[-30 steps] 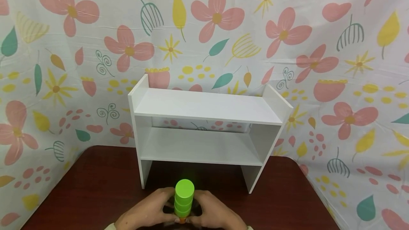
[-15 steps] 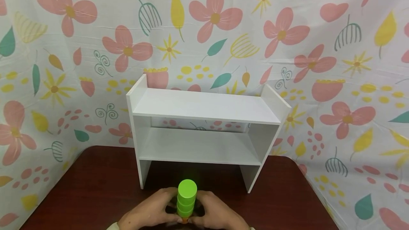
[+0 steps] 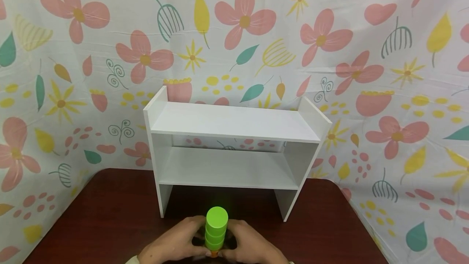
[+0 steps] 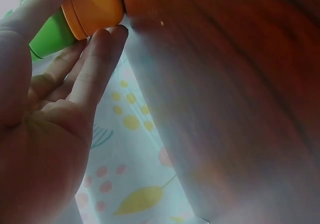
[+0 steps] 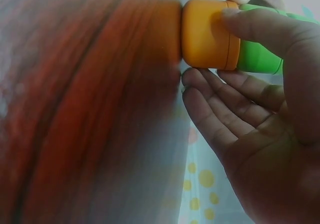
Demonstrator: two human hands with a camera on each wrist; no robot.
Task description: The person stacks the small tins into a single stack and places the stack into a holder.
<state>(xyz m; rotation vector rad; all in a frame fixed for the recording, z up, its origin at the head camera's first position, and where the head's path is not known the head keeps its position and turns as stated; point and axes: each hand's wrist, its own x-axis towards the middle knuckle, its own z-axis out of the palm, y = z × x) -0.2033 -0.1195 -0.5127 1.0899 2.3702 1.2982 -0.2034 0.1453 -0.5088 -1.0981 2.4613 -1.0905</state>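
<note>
An upright cylinder [image 3: 216, 231] stands at the bottom middle of the head view, with stacked green sections above an orange base [image 5: 207, 36]. My left hand [image 3: 177, 241] holds it from the left, thumb at the front near the base and fingers along the far side. From the right, my right hand [image 3: 250, 243] holds it the same way. In both wrist views the orange base sits on or just over the dark red-brown tabletop. The left wrist view shows fingertips against the orange section [image 4: 100, 8] and the thumb across the green part [image 4: 52, 36].
Behind the hands stands a white two-tier shelf [image 3: 234, 133], open below its lower board. It rests on the red-brown table [image 3: 110, 211]. A floral-patterned sheet [image 3: 234, 31] hangs behind and along both sides.
The cylinder and both hands have shifted slightly right relative to the shelf. The head view has turned a little to the right. The hold looks the same.
</note>
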